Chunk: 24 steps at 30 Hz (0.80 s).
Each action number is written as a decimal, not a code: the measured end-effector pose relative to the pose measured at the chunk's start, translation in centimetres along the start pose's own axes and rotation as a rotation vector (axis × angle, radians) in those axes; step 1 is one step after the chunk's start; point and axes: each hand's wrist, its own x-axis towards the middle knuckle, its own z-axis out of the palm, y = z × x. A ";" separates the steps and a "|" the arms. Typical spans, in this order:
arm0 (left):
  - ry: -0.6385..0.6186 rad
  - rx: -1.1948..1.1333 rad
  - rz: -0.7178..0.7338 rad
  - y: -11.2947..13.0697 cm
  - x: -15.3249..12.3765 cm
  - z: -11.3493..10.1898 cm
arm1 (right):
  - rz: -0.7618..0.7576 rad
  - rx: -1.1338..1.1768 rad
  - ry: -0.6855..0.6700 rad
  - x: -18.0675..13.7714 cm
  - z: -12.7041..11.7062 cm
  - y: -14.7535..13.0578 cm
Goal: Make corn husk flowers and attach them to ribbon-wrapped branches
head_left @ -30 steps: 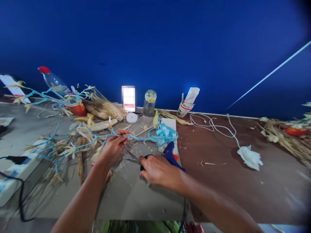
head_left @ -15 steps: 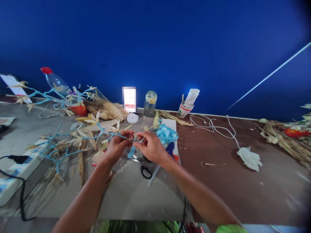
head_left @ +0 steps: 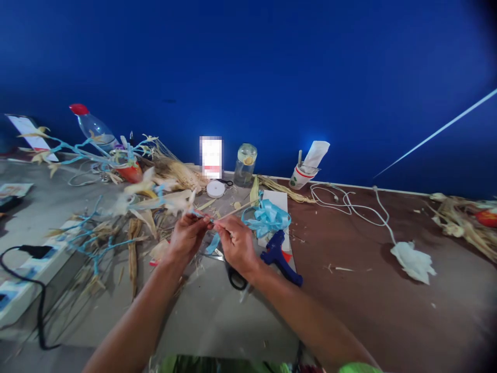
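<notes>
My left hand [head_left: 188,235] is closed around a stem wrapped in light blue ribbon [head_left: 198,213]. The stem belongs to a branch with pale dried-husk flowers [head_left: 176,201], blurred by motion, reaching out to the left. Close beside it, my right hand [head_left: 236,243] pinches the near end of the same wrapped stem. Under the right hand lie scissors [head_left: 236,278] with black handles, partly covered. A loose heap of light blue ribbon [head_left: 272,215] rests just beyond the right hand. A blue glue gun [head_left: 278,256] lies by the right wrist.
More blue-wrapped branches [head_left: 95,254] and dried husks [head_left: 134,248] spread on the left, near a white power strip [head_left: 58,264]. At the back stand a glass jar [head_left: 245,166], a lit phone [head_left: 210,158] and a paper cup [head_left: 301,177]. A white cable [head_left: 365,213] runs rightward.
The branch's husk flowers have shifted and blurred. My right fingers, spread apart earlier, have closed on the stem's end. The view has moved slightly, and the glue gun shows more fully.
</notes>
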 end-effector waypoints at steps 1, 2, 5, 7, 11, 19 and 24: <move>0.013 -0.009 -0.014 0.0 0.0 0.1 | -0.019 0.006 0.001 -0.2 0.1 0.0; 0.020 -0.022 -0.029 0.1 -0.1 0.2 | -0.021 0.022 0.010 -0.4 0.3 -0.1; 0.019 -0.078 -0.055 0.1 -0.1 0.3 | 0.067 0.110 0.050 -0.5 0.7 0.1; 0.008 -0.097 -0.052 0.1 -0.1 0.3 | 0.168 0.212 0.062 -0.4 1.0 0.4; -0.026 0.011 -0.029 0.2 -0.3 0.4 | 0.337 0.469 0.047 -0.3 0.8 0.9; -0.003 0.243 0.032 0.2 -0.1 -0.5 | 0.377 0.351 -0.043 0.9 -2.3 0.5; -0.026 0.246 0.006 -0.2 -0.2 -0.1 | 0.239 -0.010 -0.117 0.4 -1.5 -0.1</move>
